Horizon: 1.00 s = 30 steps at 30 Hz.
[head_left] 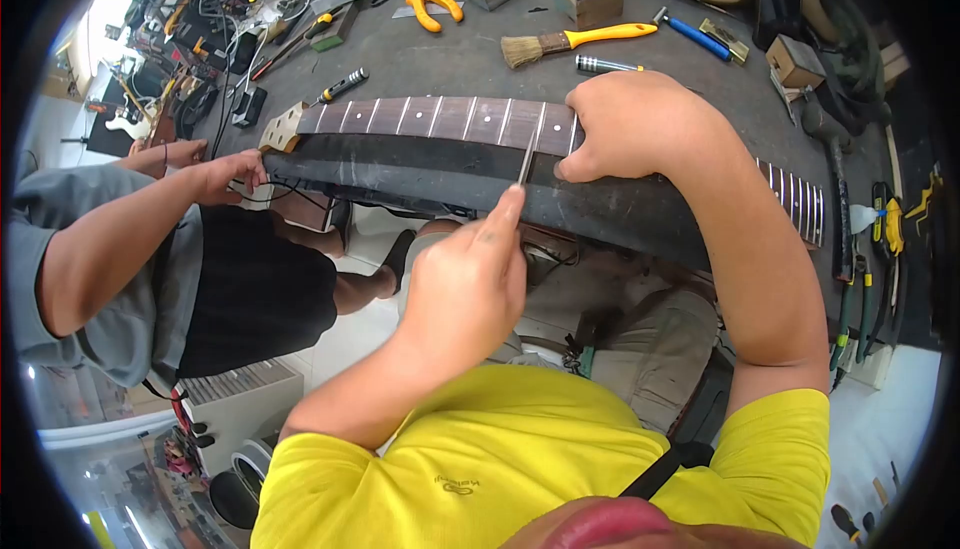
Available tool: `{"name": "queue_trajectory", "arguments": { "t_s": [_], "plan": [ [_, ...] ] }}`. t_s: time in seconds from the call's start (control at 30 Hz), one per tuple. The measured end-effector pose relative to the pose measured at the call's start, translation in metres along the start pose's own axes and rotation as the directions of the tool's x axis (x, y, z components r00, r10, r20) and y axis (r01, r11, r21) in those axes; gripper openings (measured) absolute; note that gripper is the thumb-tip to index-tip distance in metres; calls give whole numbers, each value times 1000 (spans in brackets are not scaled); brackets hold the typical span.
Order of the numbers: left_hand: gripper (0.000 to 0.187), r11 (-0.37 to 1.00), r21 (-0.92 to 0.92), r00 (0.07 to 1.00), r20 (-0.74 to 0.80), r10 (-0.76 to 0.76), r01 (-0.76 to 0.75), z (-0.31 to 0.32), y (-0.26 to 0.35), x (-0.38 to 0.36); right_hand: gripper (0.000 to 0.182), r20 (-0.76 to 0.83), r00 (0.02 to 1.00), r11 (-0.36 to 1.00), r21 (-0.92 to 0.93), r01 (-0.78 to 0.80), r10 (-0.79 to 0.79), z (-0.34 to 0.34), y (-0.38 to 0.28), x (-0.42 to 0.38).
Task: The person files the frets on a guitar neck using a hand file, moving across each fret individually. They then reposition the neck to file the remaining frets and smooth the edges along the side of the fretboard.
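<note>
A guitar neck (440,117) with a dark fretboard and pale dot markers lies along the bench edge, its headstock (285,129) at the left. My left hand (470,274) is closed around a thin metal file (529,157), index finger stretched along it. The file's slim end crosses the fretboard at a fret. My right hand (635,127) is wrapped over the neck just right of the file, thumb at the near edge and fingers over the far side. Beyond my right forearm, the fretted end of the neck (795,204) shows again.
Behind the neck lie a yellow-handled brush (570,41), orange-handled pliers (435,7), a blue-handled tool (697,36) and a screwdriver-like tool (345,84). At the left, another person's hand (235,175) rests at the bench edge near the headstock. A hammer (830,149) lies at the right.
</note>
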State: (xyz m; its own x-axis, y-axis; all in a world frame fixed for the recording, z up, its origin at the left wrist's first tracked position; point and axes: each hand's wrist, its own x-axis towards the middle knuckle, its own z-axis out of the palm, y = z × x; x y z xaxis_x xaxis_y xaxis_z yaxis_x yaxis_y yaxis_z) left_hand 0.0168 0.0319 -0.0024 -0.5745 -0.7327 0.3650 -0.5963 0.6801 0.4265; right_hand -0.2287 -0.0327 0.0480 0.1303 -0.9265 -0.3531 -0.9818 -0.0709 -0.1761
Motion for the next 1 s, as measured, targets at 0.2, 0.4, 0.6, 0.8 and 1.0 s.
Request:
{"name": "queue_trajectory", "arguments": {
  "t_s": [0.2,0.4,0.6,0.8,1.0],
  "plan": [
    [40,999,3,999,-14,34,-34,7,-10,47,49,-21,1000,1000,-6,6,-6,-2,-2,-3],
    [37,998,-62,1000,-14,-22,21,0,-4,-6,56,-34,999,1000,-8,-1,1,3,0,0],
    [34,998,-2,998,-20,56,-56,5,-11,48,56,-15,1000,998,59,-1,2,-2,-2,-4],
    [40,996,26,996,38,78,-79,-28,-6,-15,57,-80,996,999,32,27,-24,6,4,0],
    [39,987,-128,994,70,-88,96,-37,-5,-6,58,-19,1000,999,42,-2,2,-2,-2,-3]
  ]
}}
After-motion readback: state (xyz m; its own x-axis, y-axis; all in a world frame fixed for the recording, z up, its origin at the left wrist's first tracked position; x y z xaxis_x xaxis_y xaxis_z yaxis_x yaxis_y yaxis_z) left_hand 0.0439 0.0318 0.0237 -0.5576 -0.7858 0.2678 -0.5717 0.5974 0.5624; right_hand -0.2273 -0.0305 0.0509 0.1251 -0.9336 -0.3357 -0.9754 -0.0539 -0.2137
